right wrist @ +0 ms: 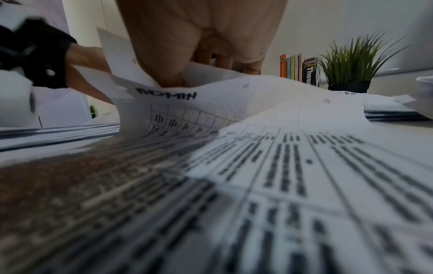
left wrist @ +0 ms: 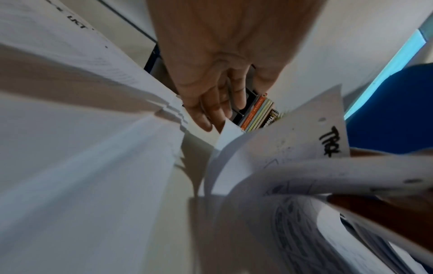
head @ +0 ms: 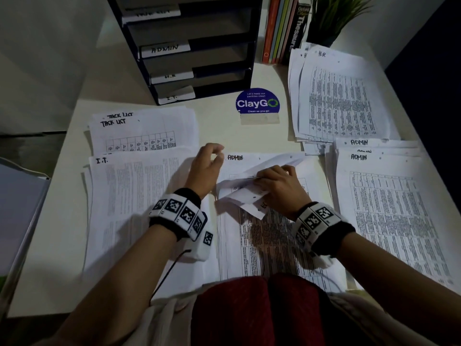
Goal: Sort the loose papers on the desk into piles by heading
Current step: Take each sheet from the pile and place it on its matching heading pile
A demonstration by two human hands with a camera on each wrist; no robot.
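1. Dim light falls on a pale desk (head: 224,136) covered with stacks of printed paper, seen from the head view.
2. At the back stands a dark tray rack (head: 194,51) with labels reading ADMIN, H.R and I.T., beside a row of books (head: 282,31) and a potted plant (head: 334,18).
3. A round blue ClayGo sign (head: 257,102) stands near the middle of the desk.
4. Sorted piles lie around the edges: a TASK LIST pile (head: 144,128) at the left rear, an I.T. pile (head: 139,196) in front of it, an H.R pile (head: 336,96) at the right rear, and an ADMIN pile (head: 389,203) at the right front.
5. The unsorted stack (head: 269,240) lies in the centre, straight in front of the person.
6. The right hand (head: 279,186) pinches a lifted, curling sheet (head: 249,188) over that central stack; the right wrist view shows ADMIN written on a raised sheet under the fingers (right wrist: 222,63).
7. The left hand (head: 207,166) hovers between the I.T. pile and the central stack, fingers loosely curled, holding nothing.
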